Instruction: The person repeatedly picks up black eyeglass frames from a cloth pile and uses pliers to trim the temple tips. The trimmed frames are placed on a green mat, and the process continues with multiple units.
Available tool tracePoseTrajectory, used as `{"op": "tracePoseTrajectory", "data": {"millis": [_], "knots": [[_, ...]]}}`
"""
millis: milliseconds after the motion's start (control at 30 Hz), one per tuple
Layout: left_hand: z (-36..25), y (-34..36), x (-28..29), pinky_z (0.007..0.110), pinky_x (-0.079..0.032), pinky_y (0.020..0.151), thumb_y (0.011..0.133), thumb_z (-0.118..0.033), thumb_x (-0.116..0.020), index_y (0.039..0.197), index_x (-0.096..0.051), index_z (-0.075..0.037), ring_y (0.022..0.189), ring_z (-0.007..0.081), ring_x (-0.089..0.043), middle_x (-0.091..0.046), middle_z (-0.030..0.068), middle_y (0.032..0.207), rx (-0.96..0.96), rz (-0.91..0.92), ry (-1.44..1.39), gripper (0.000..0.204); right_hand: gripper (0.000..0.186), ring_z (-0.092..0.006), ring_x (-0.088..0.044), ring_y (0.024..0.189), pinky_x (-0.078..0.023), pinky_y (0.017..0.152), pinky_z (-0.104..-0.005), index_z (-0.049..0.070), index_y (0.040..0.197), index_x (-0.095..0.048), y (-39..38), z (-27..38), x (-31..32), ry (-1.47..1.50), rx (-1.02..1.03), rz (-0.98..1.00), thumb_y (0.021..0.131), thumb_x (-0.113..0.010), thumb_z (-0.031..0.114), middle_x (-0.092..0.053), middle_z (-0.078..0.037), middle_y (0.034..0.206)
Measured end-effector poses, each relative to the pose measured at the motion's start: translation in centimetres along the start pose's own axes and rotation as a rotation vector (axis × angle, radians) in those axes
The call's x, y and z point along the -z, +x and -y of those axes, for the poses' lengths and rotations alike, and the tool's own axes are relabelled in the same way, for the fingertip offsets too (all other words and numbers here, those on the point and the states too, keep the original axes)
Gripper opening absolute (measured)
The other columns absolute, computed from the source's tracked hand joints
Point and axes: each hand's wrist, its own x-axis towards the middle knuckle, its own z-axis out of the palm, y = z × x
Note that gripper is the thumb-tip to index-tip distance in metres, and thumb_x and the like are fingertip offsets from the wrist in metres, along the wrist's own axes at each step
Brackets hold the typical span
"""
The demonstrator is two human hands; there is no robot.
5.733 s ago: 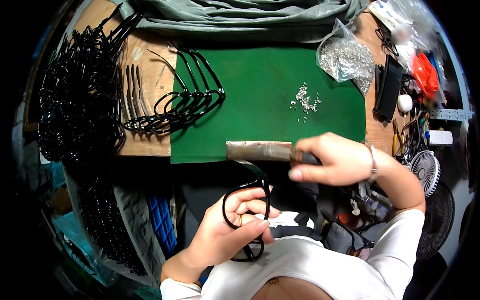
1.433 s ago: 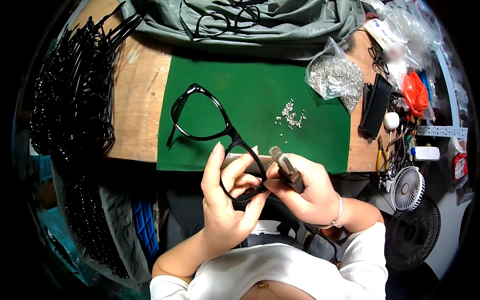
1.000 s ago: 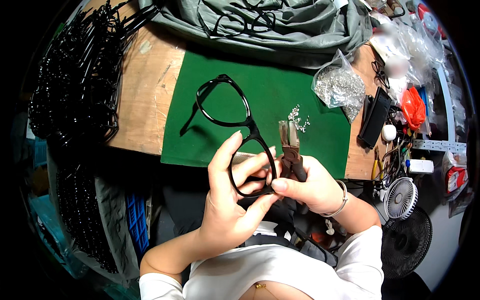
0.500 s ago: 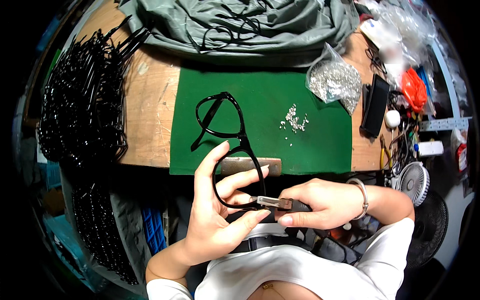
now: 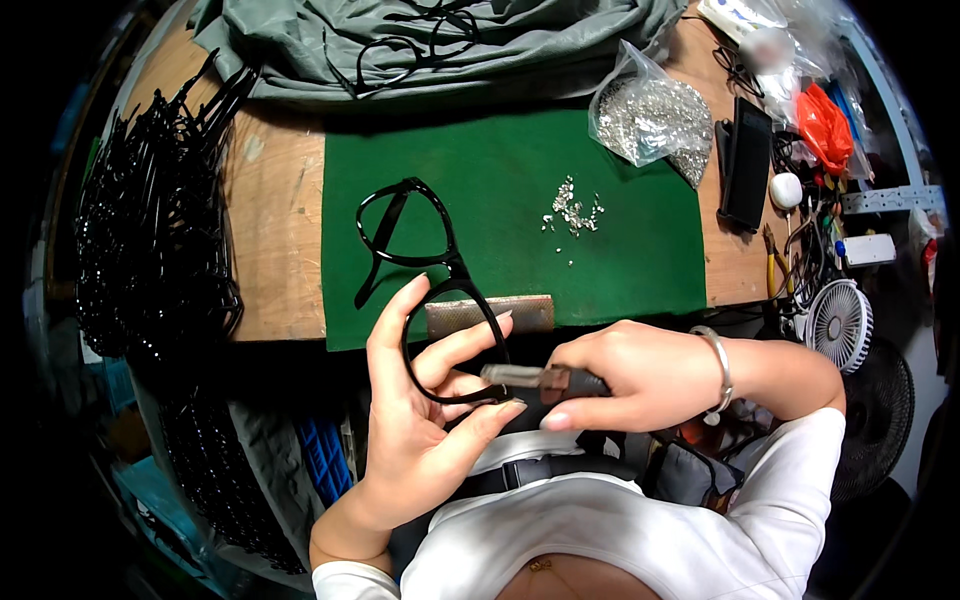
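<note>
My left hand [image 5: 425, 400] grips a black eyeglass frame [image 5: 455, 262] by the corner of its nearer rim, thumb below and fingers around and through the rim. One temple arm is folded out on the far side; the near corner shows no arm that I can make out. In my right hand [image 5: 635, 380] is a pair of pliers [image 5: 530, 378] with dark handles, the fingers closed around them. The metal jaws lie at the frame's near corner, close to my left thumb; whether they touch it is unclear, as they are slightly blurred.
A metal block [image 5: 490, 314] sits at the near edge of the green mat [image 5: 420, 140]. Small silvery parts [image 5: 575, 212] lie on the mat, beside a clear bag [image 5: 650, 115] full of them. Black frames [image 5: 160, 230] pile at left; a grey cloth [image 5: 290, 50] bears more. A small fan [image 5: 838, 325] stands right.
The pliers' jaws have shifted slightly up and left against the frame's corner. Both hands and the frame sit a little further left in the picture, while the whole view has shifted too.
</note>
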Motion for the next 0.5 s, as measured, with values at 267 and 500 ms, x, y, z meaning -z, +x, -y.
{"op": "tracePoseTrajectory", "data": {"millis": [267, 500], "knots": [[1.8, 0.2, 0.3, 0.019, -0.043, 0.067, 0.071, 0.010, -0.058, 0.128, -0.005, -0.008, 0.068, 0.0066, -0.050, -0.047, 0.0191, 0.106, -0.034, -0.088, 0.073, 0.081, 0.024, -0.0325, -0.056, 0.073, -0.045, 0.065, -0.0371, 0.000, 0.082, -0.054, 0.4, -4.1, -1.2, -0.147, 0.013, -0.415, 0.075, -0.060, 0.022, -0.057, -0.017, 0.076], [4.5, -1.4, -0.7, 0.025, -0.046, 0.070, 0.078, 0.003, -0.051, 0.125, -0.012, -0.010, 0.072, 0.0136, -0.056, -0.051, 0.0190, 0.105, -0.140, -0.176, -0.038, 0.063, 0.014, -0.0359, -0.054, 0.071, -0.043, 0.064, -0.0416, -0.001, 0.076, -0.051, 2.4, -8.3, 1.2, -0.357, -0.130, -0.741, 0.071, -0.056, 0.011, -0.055, -0.018, 0.074]]}}
